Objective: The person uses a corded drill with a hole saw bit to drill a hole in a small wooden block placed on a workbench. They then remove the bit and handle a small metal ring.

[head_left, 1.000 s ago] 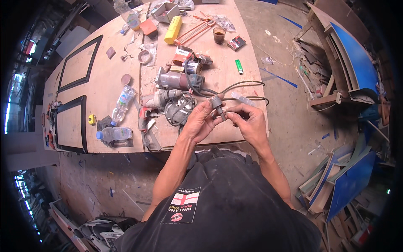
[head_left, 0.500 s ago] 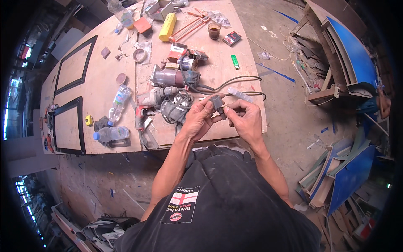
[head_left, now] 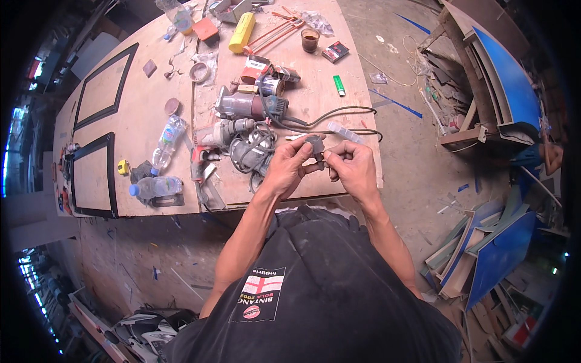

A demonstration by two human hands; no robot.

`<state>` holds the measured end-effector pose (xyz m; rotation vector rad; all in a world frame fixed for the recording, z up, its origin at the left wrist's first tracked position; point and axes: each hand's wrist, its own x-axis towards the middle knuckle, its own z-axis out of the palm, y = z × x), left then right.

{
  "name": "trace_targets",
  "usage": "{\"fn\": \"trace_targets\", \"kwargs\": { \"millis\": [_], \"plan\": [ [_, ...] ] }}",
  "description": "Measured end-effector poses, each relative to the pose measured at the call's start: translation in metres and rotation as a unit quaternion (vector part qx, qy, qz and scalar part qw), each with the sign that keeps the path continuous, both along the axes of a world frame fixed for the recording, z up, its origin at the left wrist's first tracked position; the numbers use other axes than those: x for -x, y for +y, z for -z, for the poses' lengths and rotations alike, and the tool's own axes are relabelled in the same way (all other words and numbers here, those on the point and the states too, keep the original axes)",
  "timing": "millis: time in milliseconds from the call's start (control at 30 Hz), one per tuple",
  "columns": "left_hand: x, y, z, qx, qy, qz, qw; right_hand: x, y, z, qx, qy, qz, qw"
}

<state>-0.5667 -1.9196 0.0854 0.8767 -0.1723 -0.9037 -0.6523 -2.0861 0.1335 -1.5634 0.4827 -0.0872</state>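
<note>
Head view looking straight down, and both hands meet over the near edge of the plywood workbench [head_left: 151, 115]. Left hand [head_left: 289, 169] has its fingers curled around a small dark grey part [head_left: 315, 147], pinched up near the fingertips. Right hand [head_left: 352, 166] closes in on the same piece from the other side, thumb and forefinger narrow, touching its lower end. What the part actually is, hard to say: it's tiny and the fingers cover most of it.

Just beyond the hands, a grey power tool [head_left: 251, 148] sits with its cable coiled on it, half hidden behind the left hand. Next up the bench lies a trim router [head_left: 248, 106], its black cord [head_left: 339, 112] looping off toward the right edge. A green lighter [head_left: 339, 85] lies apart from it, and a glass of dark drink [head_left: 310, 40] stands farther back. Two plastic water bottles [head_left: 154, 187] lie on their sides to the left. A yellow cylinder [head_left: 241, 32] rests near the far end, where the fisheye rim cuts off the bench.
</note>
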Motion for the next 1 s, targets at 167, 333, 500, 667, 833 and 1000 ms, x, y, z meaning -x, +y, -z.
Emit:
{"fn": "trace_targets", "kwargs": {
  "millis": [167, 333, 500, 667, 833, 1000],
  "plan": [
    [0.000, 0.000, 0.006, 0.008, 0.036, 0.004, 0.999, 0.001, 0.001, 0.004, 0.005, 0.005, -0.003, 1.000],
    [-0.001, 0.000, 0.005, 0.008, 0.056, 0.014, 0.998, 0.002, 0.000, 0.005, 0.021, 0.007, -0.021, 1.000],
    [-0.003, 0.000, 0.009, -0.014, 0.082, 0.024, 0.996, 0.003, -0.002, 0.017, 0.132, -0.087, -0.059, 0.986],
    [-0.003, 0.001, 0.009, -0.019, 0.136, 0.007, 0.990, 0.006, 0.000, 0.036, 0.255, -0.142, -0.062, 0.954],
    [-0.004, 0.010, 0.011, -0.033, 0.136, 0.024, 0.990, 0.011, 0.002, 0.031, 0.210, -0.089, -0.048, 0.973],
    [-0.009, 0.013, 0.018, -0.012, 0.142, 0.053, 0.988, 0.013, -0.022, 0.042, 0.396, -0.203, -0.105, 0.889]
  ]
}}
